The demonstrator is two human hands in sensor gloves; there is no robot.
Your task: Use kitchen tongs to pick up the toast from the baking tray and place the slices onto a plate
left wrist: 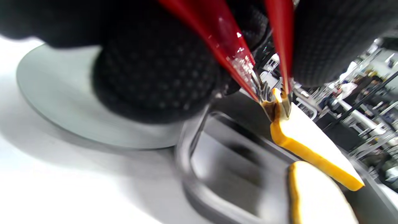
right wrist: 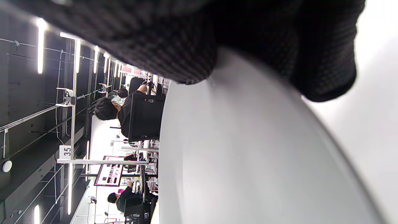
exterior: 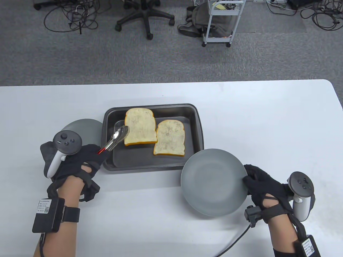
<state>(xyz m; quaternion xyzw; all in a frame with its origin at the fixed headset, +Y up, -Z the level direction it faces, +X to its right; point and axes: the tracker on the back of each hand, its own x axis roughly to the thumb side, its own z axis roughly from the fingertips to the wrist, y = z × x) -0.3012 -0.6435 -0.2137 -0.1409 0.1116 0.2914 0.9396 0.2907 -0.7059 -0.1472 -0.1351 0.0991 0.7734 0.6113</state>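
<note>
At nine o'clock in the baking tray (exterior: 197,125), our left hand (exterior: 77,160) squeezes the tongs (exterior: 118,138) onto just the far slice's (exterior: 140,127) edge, so it may slip free before reaching the plate (exterior: 211,182) our right hand's (exterior: 264,184) fingers grip at four o'clock.

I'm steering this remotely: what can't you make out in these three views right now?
- Red-handled metal kitchen tongs: the handle is hidden under the left hand in the table view.
- Second grey plate: partly covered by that hand and the dark metal baking tray.
- Right hand fingers' hold on the round grey plate: blurred in the right wrist view.
</note>
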